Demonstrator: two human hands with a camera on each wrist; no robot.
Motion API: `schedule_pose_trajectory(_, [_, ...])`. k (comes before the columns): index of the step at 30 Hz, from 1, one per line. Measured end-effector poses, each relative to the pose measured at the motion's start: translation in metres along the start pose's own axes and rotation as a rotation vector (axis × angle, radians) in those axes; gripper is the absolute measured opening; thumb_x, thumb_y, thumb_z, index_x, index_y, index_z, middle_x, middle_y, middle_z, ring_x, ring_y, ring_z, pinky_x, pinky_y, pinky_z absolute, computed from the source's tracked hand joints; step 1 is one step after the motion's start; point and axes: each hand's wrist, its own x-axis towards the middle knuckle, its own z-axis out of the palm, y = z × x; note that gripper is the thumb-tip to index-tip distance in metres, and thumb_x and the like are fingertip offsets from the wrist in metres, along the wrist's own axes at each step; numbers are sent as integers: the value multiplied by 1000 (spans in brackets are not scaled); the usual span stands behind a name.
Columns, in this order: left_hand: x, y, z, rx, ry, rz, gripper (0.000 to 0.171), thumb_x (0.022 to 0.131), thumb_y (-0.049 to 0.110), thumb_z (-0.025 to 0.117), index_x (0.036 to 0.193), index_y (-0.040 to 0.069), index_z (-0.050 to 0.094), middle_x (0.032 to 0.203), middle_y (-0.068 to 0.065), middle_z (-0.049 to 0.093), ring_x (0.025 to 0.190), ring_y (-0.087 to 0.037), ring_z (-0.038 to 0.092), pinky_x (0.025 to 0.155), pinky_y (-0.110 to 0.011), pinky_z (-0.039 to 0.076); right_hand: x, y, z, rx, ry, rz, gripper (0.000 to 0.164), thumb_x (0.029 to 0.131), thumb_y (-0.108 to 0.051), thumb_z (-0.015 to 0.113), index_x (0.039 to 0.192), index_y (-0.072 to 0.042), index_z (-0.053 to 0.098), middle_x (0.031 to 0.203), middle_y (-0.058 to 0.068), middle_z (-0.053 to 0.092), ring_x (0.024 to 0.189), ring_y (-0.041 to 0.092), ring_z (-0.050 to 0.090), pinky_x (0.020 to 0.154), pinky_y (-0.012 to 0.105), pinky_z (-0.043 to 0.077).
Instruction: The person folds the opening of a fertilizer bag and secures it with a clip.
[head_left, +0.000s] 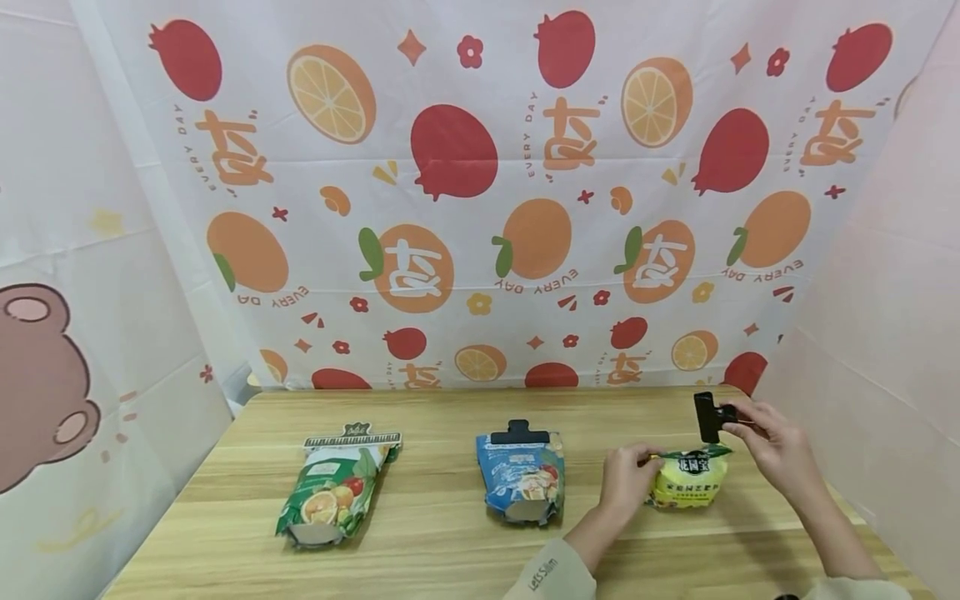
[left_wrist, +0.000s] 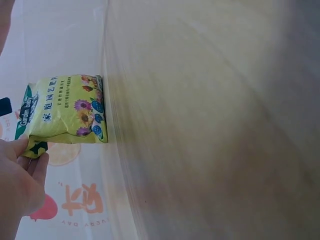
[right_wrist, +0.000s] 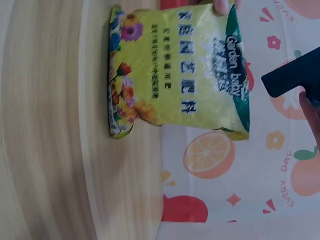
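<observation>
A yellow fertilizer bag [head_left: 687, 486] with a green top edge and printed flowers stands on the table at the right. My left hand [head_left: 628, 482] pinches its top left corner between thumb and fingers, as the left wrist view also shows. Above the bag's right side, my right hand [head_left: 776, 446] holds a black clip [head_left: 708, 417] by its handles. In the right wrist view the clip [right_wrist: 295, 77] is apart from the bag's green top edge. Whether the clip's mouth is spread cannot be told.
A green bag [head_left: 330, 496] with a decorated clip [head_left: 354, 437] across its top is at the table's left. In the middle is a blue bag [head_left: 521, 479] closed with a black clip [head_left: 519, 433]. Behind the wooden table [head_left: 420, 550] hangs a fruit-print curtain [head_left: 465, 333].
</observation>
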Motion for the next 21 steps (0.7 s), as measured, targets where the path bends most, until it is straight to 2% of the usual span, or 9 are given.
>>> schedule_pose_trajectory(3, [0, 0, 0, 0, -5, -2, 10, 82, 4, 68, 88, 9, 74, 86, 4, 68, 80, 1, 59, 65, -12, 46, -1, 4, -2, -20, -16, -99, 42, 60, 21, 72, 99, 8, 66, 87, 4, 62, 72, -6, 49, 57, 7, 40])
schedule_pose_trajectory(5, [0, 0, 1, -3, -9, -7, 10, 82, 4, 68, 88, 10, 74, 86, 5, 68, 80, 2, 59, 65, -12, 46, -1, 6, -2, -26, -37, -143, 37, 62, 16, 73, 98, 8, 67, 86, 5, 62, 70, -3, 48, 56, 8, 39])
schedule_pose_trajectory(9, [0, 0, 1, -7, -12, -20, 10, 82, 5, 68, 88, 10, 74, 86, 7, 68, 81, 1, 59, 66, -13, 46, 0, 8, -4, -22, -79, -188, 31, 66, 9, 74, 96, 10, 66, 88, 7, 62, 74, 0, 52, 64, 7, 42])
schedule_pose_trajectory(13, [0, -1, 0, -5, -13, -28, 10, 82, 5, 68, 88, 11, 74, 86, 6, 68, 80, 2, 59, 65, -13, 46, 2, 8, -4, -15, -117, -202, 36, 62, 12, 74, 97, 10, 66, 91, 6, 62, 74, -1, 53, 63, 8, 43])
schedule_pose_trajectory(17, [0, 0, -1, -5, -16, -36, 10, 82, 5, 68, 87, 12, 74, 86, 7, 68, 80, 2, 59, 64, -13, 46, 4, 9, -3, 10, -149, -243, 30, 69, 3, 74, 97, 8, 67, 93, 6, 63, 69, 0, 53, 56, 10, 42])
schedule_pose_trajectory(19, [0, 0, -1, -9, -19, -40, 10, 82, 5, 68, 87, 13, 74, 86, 7, 68, 80, 2, 59, 64, -13, 47, 5, 11, -2, 29, -173, -275, 26, 79, -10, 68, 97, 8, 67, 94, 7, 62, 68, 1, 51, 54, 11, 41])
schedule_pose_trajectory(21, [-1, 0, -1, -12, -22, -44, 11, 82, 5, 68, 87, 13, 74, 86, 6, 68, 79, 2, 59, 64, -13, 47, 6, 11, 0, 34, -198, -302, 31, 86, -21, 62, 98, 8, 66, 94, 7, 61, 68, 2, 51, 53, 11, 40])
